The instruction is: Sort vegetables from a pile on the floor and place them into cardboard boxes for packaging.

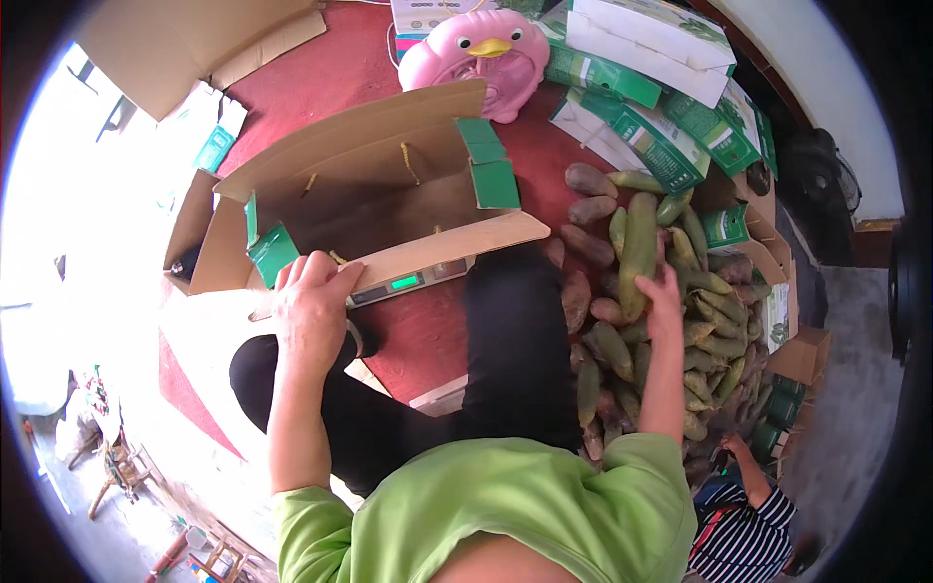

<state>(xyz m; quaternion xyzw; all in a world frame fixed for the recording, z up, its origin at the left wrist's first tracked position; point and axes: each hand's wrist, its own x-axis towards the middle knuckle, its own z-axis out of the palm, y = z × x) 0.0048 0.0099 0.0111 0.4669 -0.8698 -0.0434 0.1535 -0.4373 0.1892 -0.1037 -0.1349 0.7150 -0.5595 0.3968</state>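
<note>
An open cardboard box (362,209) with green end tabs and yellow cord handles sits in front of me; no goods show inside it. My left hand (313,296) is closed over the near flap at its left corner. Under the box's near edge shows a digital scale (418,280) with a lit green display. To the right, my right hand (663,291) grips a long, thick green radish (639,243) by its lower side. It is held over a pile of green radishes (714,325) mixed with reddish-brown, earthy roots (588,243).
A pink bird-faced object (476,60) stands on the red surface (292,92) behind the box. Green-and-white cartons (646,126) lie heaped at the back right. At the lower right, another person in a striped shirt (743,534) reaches toward the pile. A wooden stool (121,471) stands left.
</note>
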